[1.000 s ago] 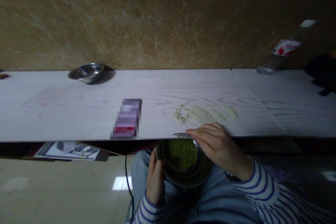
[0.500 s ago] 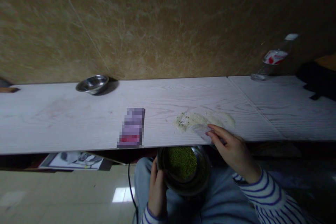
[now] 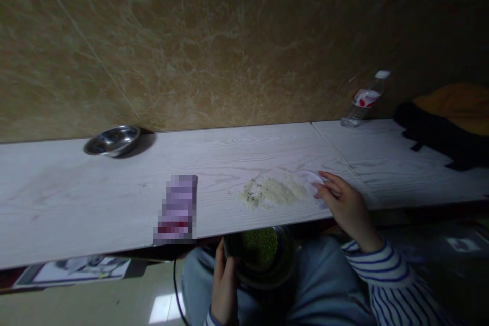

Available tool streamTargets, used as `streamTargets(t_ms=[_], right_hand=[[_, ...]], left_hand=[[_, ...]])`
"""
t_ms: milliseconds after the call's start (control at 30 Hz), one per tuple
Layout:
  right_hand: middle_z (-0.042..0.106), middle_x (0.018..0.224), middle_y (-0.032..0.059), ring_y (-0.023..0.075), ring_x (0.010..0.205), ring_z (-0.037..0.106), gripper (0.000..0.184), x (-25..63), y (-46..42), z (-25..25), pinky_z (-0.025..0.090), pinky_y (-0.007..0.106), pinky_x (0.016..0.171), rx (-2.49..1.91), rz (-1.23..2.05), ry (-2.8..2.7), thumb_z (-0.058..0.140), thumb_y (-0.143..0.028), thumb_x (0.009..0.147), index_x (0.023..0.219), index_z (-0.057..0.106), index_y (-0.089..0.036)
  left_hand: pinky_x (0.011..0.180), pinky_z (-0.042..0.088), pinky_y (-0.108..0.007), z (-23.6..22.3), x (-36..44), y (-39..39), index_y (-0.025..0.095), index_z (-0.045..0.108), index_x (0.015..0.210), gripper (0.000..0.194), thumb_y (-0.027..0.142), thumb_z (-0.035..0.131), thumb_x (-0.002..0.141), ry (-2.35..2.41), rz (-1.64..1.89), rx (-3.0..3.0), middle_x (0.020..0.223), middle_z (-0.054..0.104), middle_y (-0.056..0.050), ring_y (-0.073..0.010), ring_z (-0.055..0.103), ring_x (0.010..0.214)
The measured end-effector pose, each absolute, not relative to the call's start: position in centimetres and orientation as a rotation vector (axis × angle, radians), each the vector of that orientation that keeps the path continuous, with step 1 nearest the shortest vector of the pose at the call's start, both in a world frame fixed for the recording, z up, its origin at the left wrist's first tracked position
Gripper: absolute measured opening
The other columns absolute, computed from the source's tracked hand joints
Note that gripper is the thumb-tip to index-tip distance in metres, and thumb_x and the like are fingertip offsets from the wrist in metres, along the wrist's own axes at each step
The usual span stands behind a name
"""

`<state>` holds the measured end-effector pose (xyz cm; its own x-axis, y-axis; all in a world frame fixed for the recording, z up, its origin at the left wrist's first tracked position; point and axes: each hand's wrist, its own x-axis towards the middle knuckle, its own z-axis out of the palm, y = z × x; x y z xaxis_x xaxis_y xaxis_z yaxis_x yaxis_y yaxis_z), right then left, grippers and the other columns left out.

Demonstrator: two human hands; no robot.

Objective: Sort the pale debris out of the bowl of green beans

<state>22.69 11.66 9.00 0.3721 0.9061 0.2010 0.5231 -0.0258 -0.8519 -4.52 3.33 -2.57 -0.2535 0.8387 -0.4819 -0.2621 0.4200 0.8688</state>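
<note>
My left hand point(image 3: 224, 285) is closed on the rim of a metal bowl point(image 3: 288, 265), held over my lap just below the table edge. Small green beans point(image 3: 260, 245), which look like mung beans, lie inside it. With thumb and fingers, my right hand point(image 3: 346, 209) pinches a thin, clear plastic piece point(image 3: 311, 179), curved at its edge; its exact kind is hard to make out. The plastic stands against the right end of a flat heap of pale grains point(image 3: 280, 191) on the white table point(image 3: 214, 155). Dark specks show in the heap's left part.
An empty steel bowl point(image 3: 112, 141) sits tilted near the wall at left. A blurred purple packet-like item point(image 3: 176, 209) lies near the front edge. At the back right are a clear bottle point(image 3: 364, 99) and a black and orange bag point(image 3: 451, 117). Below hangs a cable point(image 3: 176, 285).
My right hand has moved the clear plastic from the heap's front to its right end, and the heap is shorter there. The view has shifted up and to the right.
</note>
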Motion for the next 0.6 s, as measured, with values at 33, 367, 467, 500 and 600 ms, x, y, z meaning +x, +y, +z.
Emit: streamTargets(t_ms=[33, 367, 467, 500, 600], right_hand=[[0.078, 0.088, 0.0122, 0.0236, 0.071, 0.074, 0.043, 23.2, 11.8, 9.1, 0.058, 0.034, 0.067, -1.687, 0.516, -1.261, 0.062, -0.038, 0.08, 0.115, 0.066, -0.015], [0.077, 0.084, 0.0122, 0.023, 0.065, 0.072, 0.045, 24.8, 13.1, 9.5, 0.055, 0.033, 0.059, -1.689, 0.558, -1.412, 0.057, -0.04, 0.081, 0.115, 0.067, -0.012], [0.077, 0.082, 0.0112, 0.0226, 0.066, 0.072, 0.044, 24.7, 13.4, 9.1, 0.055, 0.032, 0.058, -1.706, 0.533, -1.474, 0.055, -0.039, 0.083, 0.116, 0.067, -0.013], [0.077, 0.083, 0.011, 0.0226, 0.067, 0.072, 0.043, 24.7, 13.5, 8.9, 0.055, 0.032, 0.058, -1.708, 0.522, -1.494, 0.054, -0.039, 0.084, 0.117, 0.067, -0.014], [0.077, 0.086, 0.0115, 0.0221, 0.068, 0.072, 0.043, 24.9, 13.9, 8.3, 0.054, 0.03, 0.056, -1.714, 0.514, -1.562, 0.053, -0.037, 0.085, 0.118, 0.068, -0.014]], left_hand=[[0.108, 0.04, -0.033, -2.4, -4.4, 3.4, 0.013, 0.043, 0.146, 0.066, 0.035, 0.052, 0.084, 1.474, 1.144, 0.546, 0.15, 0.051, -0.011, -0.0276, 0.043, 0.139], [0.103, 0.046, -0.036, -1.4, -3.2, 2.0, 0.022, 0.048, 0.143, 0.061, 0.036, 0.056, 0.083, 1.466, 1.222, 0.457, 0.148, 0.053, -0.01, -0.0278, 0.045, 0.138], [0.104, 0.045, -0.037, -1.3, -3.0, 1.9, 0.023, 0.05, 0.142, 0.063, 0.034, 0.059, 0.081, 1.457, 1.254, 0.416, 0.15, 0.051, -0.01, -0.0286, 0.046, 0.137], [0.102, 0.046, -0.039, -1.3, -3.0, 1.9, 0.023, 0.05, 0.141, 0.063, 0.034, 0.06, 0.08, 1.461, 1.261, 0.406, 0.149, 0.052, -0.01, -0.0298, 0.047, 0.136], [0.099, 0.05, -0.041, -1.3, -3.1, 2.0, 0.023, 0.05, 0.142, 0.065, 0.037, 0.061, 0.08, 1.471, 1.273, 0.413, 0.146, 0.055, -0.01, -0.0326, 0.05, 0.133]])
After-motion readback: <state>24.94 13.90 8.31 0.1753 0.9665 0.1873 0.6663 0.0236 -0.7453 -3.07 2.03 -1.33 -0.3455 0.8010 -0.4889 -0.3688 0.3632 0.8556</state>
